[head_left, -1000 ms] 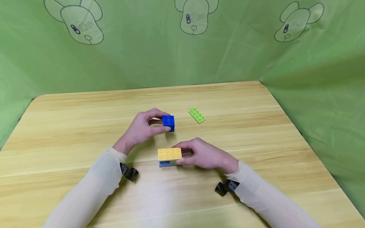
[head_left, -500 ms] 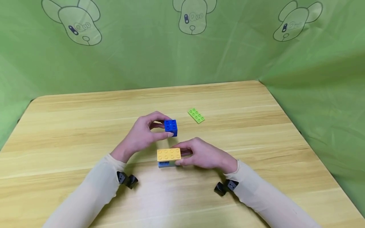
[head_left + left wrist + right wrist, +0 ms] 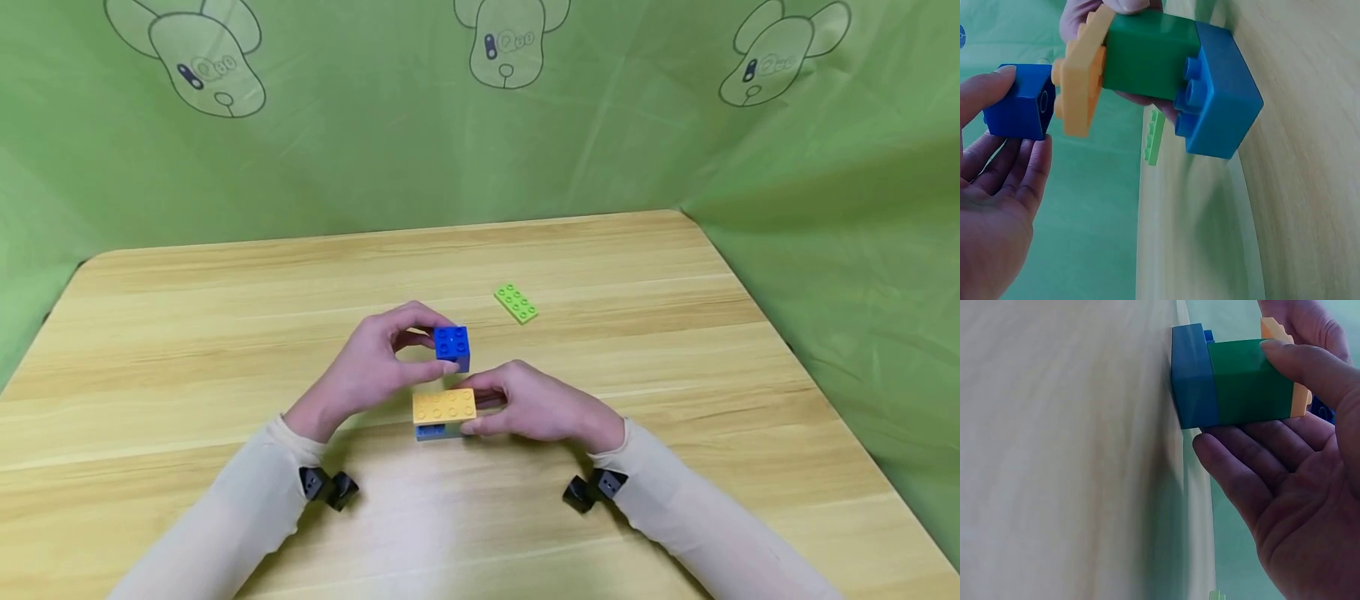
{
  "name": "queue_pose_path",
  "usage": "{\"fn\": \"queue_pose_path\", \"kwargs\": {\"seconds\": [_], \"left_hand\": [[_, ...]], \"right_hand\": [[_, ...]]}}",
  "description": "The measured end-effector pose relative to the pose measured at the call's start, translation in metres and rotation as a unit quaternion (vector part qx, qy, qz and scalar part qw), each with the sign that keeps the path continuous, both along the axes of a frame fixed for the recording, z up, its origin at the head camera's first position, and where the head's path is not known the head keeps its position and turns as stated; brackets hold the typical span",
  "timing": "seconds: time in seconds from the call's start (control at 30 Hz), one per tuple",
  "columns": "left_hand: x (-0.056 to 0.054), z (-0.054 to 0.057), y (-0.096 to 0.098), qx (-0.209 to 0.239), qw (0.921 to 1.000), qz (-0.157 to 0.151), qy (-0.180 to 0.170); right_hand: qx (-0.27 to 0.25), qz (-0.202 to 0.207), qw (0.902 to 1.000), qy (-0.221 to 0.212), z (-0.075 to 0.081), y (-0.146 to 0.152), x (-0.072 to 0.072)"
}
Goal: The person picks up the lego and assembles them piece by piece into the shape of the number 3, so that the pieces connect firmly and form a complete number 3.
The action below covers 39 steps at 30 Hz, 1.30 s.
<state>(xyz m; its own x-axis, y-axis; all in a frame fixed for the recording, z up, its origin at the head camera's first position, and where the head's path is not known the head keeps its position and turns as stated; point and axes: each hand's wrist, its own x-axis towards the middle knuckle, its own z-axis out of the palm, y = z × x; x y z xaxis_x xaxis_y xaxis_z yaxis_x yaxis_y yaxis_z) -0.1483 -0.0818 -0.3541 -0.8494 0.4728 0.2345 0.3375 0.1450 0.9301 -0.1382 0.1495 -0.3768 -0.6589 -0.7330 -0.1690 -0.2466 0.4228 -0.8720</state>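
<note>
Over the wooden table (image 3: 187,333), our left hand (image 3: 371,362) pinched a dark blue block (image 3: 452,342) near the yellow plate (image 3: 444,406), which topped the green block (image 3: 1250,381) our right hand (image 3: 536,404) gripped and partly hid. Beyond lay a lime plate (image 3: 516,303), before a green curtain (image 3: 375,142).

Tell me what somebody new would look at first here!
Probably the bright blue block, pinched in the left hand near the middle. Next, maybe the yellow plate on top of the stack that the right hand grips. Farther back, a lime-green plate lies on the wooden table.
</note>
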Motion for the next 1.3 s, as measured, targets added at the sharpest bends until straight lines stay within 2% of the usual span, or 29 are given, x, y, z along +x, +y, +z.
{"fn": "queue_pose_path", "kwargs": {"seconds": [0.2, 0.43, 0.73, 1.1, 1.3], "left_hand": [[0.004, 0.003, 0.000, -0.003, 0.9999, -0.012, 0.008], [0.014, 0.009, -0.003, -0.020, 0.9995, -0.011, 0.023], [0.021, 0.010, -0.003, -0.041, 0.9988, -0.004, 0.025], [0.023, 0.008, -0.002, -0.031, 0.9968, -0.054, 0.050], [0.026, 0.007, 0.001, -0.047, 0.9959, -0.049, 0.060]], "right_hand": [[-0.003, 0.003, 0.9999, -0.014, 0.000, 0.001, -0.001], [-0.009, 0.006, 0.9996, -0.026, -0.001, 0.001, -0.002], [-0.013, 0.002, 0.9995, -0.030, -0.003, 0.000, -0.003], [-0.009, 0.004, 0.9998, -0.016, -0.003, 0.000, -0.003], [-0.023, 0.004, 0.9996, -0.017, -0.005, 0.000, -0.003]]}}
